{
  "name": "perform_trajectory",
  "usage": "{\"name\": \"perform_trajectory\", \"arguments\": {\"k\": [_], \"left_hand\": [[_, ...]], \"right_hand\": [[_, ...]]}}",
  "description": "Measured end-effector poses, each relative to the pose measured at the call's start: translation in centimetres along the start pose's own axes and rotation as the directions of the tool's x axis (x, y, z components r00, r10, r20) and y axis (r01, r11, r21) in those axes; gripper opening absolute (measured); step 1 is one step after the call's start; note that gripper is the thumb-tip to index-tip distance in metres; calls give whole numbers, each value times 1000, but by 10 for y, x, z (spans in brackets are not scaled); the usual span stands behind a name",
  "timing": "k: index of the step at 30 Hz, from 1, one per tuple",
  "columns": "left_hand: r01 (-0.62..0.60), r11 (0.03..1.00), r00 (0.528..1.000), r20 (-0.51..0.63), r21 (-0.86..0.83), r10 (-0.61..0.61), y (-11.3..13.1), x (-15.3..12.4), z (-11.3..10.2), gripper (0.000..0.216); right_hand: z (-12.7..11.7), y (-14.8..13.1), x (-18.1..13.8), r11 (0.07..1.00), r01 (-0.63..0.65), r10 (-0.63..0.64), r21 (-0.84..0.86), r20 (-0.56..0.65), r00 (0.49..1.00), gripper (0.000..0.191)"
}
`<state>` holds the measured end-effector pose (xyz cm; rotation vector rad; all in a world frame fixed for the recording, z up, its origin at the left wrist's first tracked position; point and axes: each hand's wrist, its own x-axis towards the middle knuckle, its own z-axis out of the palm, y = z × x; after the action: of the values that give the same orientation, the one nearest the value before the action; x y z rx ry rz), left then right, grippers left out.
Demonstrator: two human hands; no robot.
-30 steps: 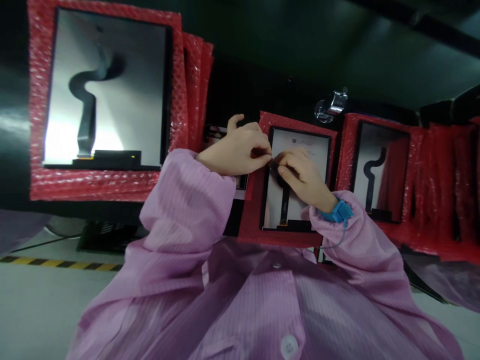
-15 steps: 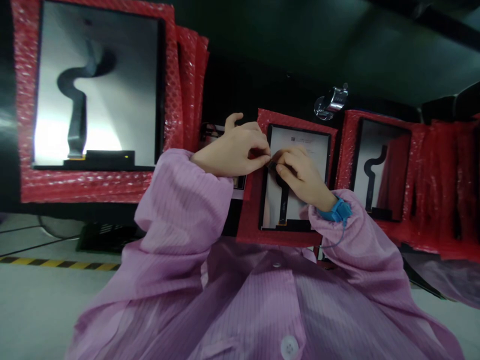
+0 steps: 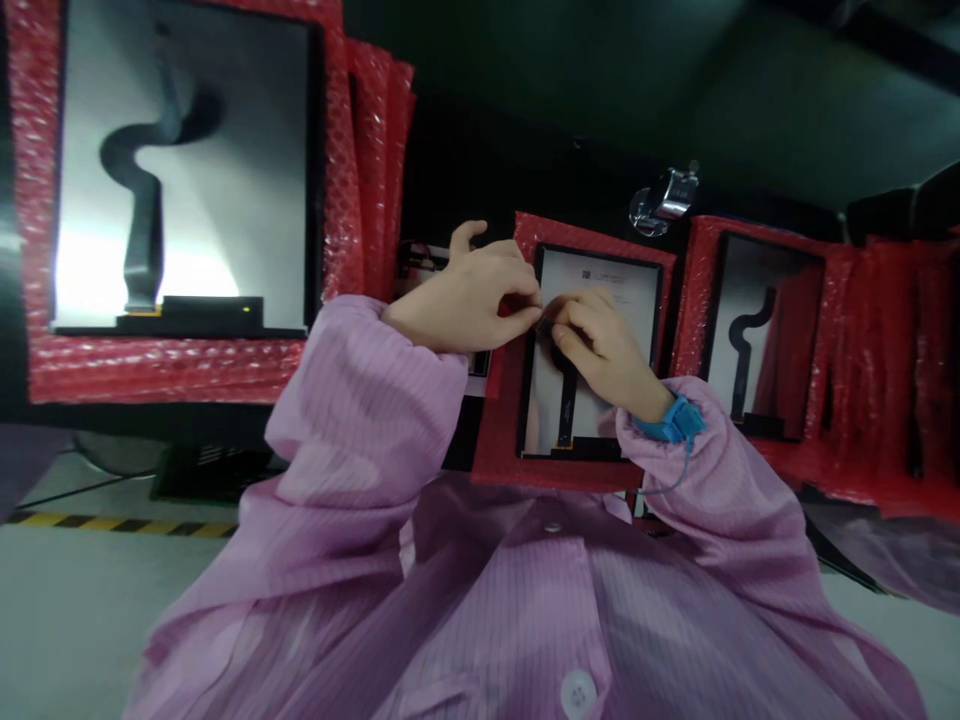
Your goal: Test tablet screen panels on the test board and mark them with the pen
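Note:
A display panel (image 3: 634, 290) with a black frame lies back side up on a red bubble-wrap sheet (image 3: 496, 440) in front of me. Its black flex cable (image 3: 567, 408) rises from the lower edge and curves up under my fingers. My right hand (image 3: 606, 350) is closed in a pinch on the cable's upper end, over the panel. My left hand (image 3: 469, 298) meets it from the left, thumb and index finger pinched at the same spot, little finger raised. What the left fingertips hold is too small to make out. A blue wrist strap (image 3: 675, 419) circles my right wrist.
At the left, a similar panel (image 3: 247, 220) with a curved cable lies on stacked red bubble wrap (image 3: 371, 150). Another panel (image 3: 784, 340) lies at the right beside folded red bubble wrap (image 3: 885, 370). A shiny metal object (image 3: 667, 198) stands behind the middle panel.
Both hands stay pinched together at the cable end with hardly any movement. The view has shifted slightly, so the left panel appears a little further left.

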<state>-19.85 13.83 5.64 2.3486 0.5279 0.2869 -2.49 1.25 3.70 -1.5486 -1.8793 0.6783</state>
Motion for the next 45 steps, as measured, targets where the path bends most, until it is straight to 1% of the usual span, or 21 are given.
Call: {"name": "perform_trajectory", "arguments": {"k": [5, 9, 19, 23, 30, 36, 40, 45], "left_hand": [[9, 1000, 1000, -17, -22, -10, 1, 0, 1, 15], [8, 1000, 1000, -25, -22, -9, 1, 0, 2, 16], [2, 1000, 999, 41, 32, -3, -3, -1, 0, 19], [-8, 999, 999, 44, 32, 6, -2, -2, -1, 18], [-28, 999, 999, 17, 21, 28, -3, -2, -1, 17], [-21, 1000, 999, 36, 17, 21, -3, -1, -1, 19], [-41, 999, 999, 9, -13, 41, -2, 0, 0, 20], [-28, 1000, 1000, -4, -6, 28, -2, 1, 3, 20]], "right_hand": [[1, -1, 0, 1000, -15, 15, 6, -10, 1000, 19], [1, -1, 1, 1000, -3, 3, 12, -2, 1000, 18], [-1, 1, 0, 999, -2, 0, 50, 24, 1000, 20], [-1, 1, -2, 999, 5, -6, 47, 35, 999, 22], [0, 0, -3, 999, 23, -24, 49, 12, 1000, 22], [2, 1, -4, 998, 21, -20, 65, -18, 1000, 22], [3, -1, -4, 997, 25, -22, 75, -38, 999, 21], [6, -2, -5, 997, 23, -19, 72, -55, 998, 20]]}}
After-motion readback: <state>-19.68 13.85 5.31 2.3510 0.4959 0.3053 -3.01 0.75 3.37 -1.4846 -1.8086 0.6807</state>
